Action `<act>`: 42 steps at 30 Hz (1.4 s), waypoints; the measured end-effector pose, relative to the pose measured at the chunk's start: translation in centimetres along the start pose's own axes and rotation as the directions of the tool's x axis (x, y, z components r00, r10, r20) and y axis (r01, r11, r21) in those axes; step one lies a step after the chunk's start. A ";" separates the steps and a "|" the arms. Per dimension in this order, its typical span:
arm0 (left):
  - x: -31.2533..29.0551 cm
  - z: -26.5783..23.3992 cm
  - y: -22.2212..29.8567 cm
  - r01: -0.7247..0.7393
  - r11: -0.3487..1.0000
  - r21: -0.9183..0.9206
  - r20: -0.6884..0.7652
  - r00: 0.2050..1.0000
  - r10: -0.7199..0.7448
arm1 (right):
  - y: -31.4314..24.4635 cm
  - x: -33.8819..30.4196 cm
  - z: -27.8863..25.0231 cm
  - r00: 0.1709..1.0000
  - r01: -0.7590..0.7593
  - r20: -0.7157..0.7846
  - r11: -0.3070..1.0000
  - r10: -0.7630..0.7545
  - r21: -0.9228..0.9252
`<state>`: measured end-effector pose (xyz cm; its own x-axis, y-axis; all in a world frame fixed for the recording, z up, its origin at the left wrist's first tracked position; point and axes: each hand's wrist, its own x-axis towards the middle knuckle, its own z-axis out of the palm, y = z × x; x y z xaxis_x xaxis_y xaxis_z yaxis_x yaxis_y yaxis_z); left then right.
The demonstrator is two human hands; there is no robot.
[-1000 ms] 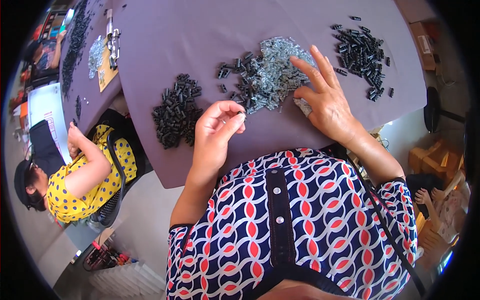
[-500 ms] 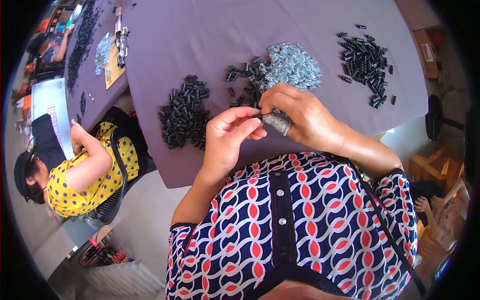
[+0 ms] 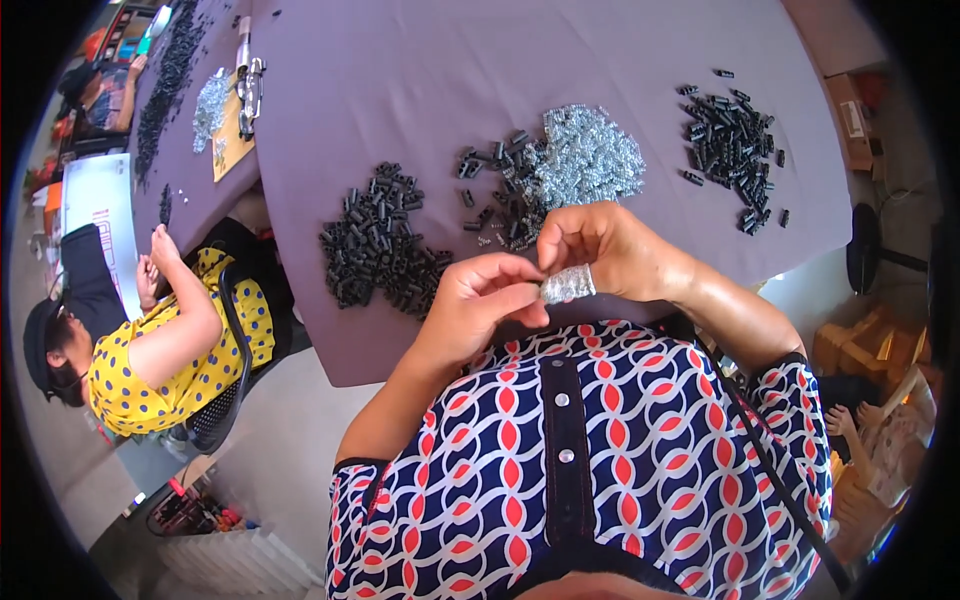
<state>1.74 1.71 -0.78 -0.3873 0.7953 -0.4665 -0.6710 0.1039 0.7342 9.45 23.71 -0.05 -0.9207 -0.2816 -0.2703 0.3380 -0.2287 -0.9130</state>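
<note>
Left hand (image 3: pixel 490 300) and right hand (image 3: pixel 615 252) met over the near edge of the worktop (image 3: pixel 430 80): the left pinched a small dark piece (image 3: pixel 538 281), mostly hidden; the right curled beside it, its thumb in a silvery wrap (image 3: pixel 569 285), its own grip impossible to tell. Just beyond, loose black parts (image 3: pixel 512 178) adjoined a silvery spring heap (image 3: pixel 592 157), between a left black pile (image 3: pixel 372 245) and a right black pile (image 3: pixel 733 148).
</note>
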 end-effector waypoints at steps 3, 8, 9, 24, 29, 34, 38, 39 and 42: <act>-0.2 -0.4 -0.5 0.079 0.968 -0.238 0.080 0.995 -0.062 | -0.6 0.2 -0.4 0.998 -0.015 0.055 0.998 0.012 0.053; -1.2 -2.6 0.2 -0.214 0.954 -0.210 -0.057 0.977 0.206 | -7.3 -5.2 -5.9 0.588 0.136 -0.627 0.826 -0.511 -0.547; -1.3 -2.8 0.5 -0.236 0.947 -0.216 -0.049 0.972 0.231 | -8.2 -7.8 -7.8 0.331 0.205 -0.554 0.631 -0.764 -0.748; -0.6 -3.8 -0.2 -0.215 0.913 -0.346 -0.136 0.975 0.178 | -1.7 7.0 0.8 0.874 0.165 0.092 0.114 -0.477 -0.980; 0.2 -3.9 -0.1 -0.198 0.908 -0.368 -0.129 0.978 0.161 | -1.6 7.6 1.3 0.892 0.081 0.077 -0.009 -0.446 -0.997; 0.5 -4.0 0.2 -0.212 0.928 -0.307 -0.154 0.973 0.172 | -2.1 7.3 1.5 0.917 0.060 0.074 -0.049 -0.393 -0.997; 0.2 -4.0 -0.1 -0.218 0.932 -0.288 -0.199 0.966 0.165 | -2.1 7.8 0.3 0.914 0.124 0.101 0.035 -0.392 -0.992; 0.2 -4.1 -0.1 -0.220 0.932 -0.288 -0.200 0.966 0.166 | -2.2 7.8 -0.2 0.914 0.126 0.103 0.033 -0.392 -0.991; 0.0 -4.2 -0.3 -0.234 0.931 -0.278 -0.187 0.964 0.187 | -3.2 7.0 -1.3 0.936 0.137 0.003 0.353 -0.353 -0.926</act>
<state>-0.77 -0.85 -3.05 -0.6172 0.6744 -0.4052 -0.7102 -0.2558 0.6559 1.70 23.71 0.61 -0.9800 -0.1861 0.0702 -0.1871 0.7434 -0.6421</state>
